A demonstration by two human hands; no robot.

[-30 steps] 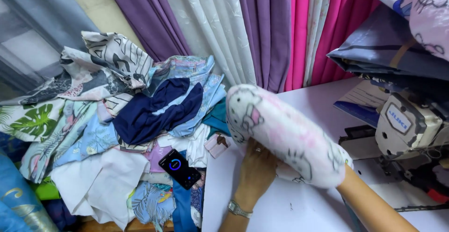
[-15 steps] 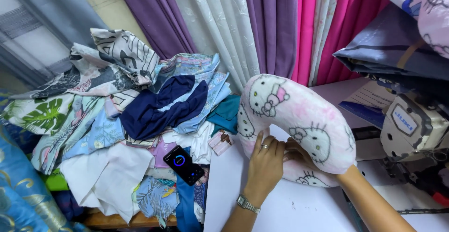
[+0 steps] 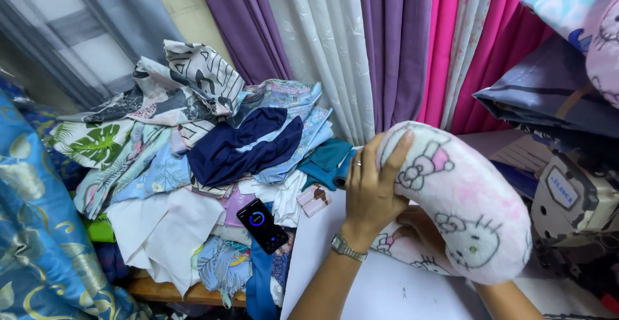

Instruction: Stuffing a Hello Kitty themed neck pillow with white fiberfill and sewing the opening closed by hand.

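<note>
Raised: one pillow (image 3: 464,204), seemingly two hands.

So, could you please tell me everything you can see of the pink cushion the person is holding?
The pink cushion is a plump, rounded, elongated pad in fuzzy, fleece-like fabric, pale pink and white, printed with cartoon cats wearing bows. It lies tilted over the white table, its upper end toward the curtains. The left hand presses on that end, fingers spread over it; the right hand is tucked beneath, mostly hidden. Its lower edge seems to rest on the table.
</note>
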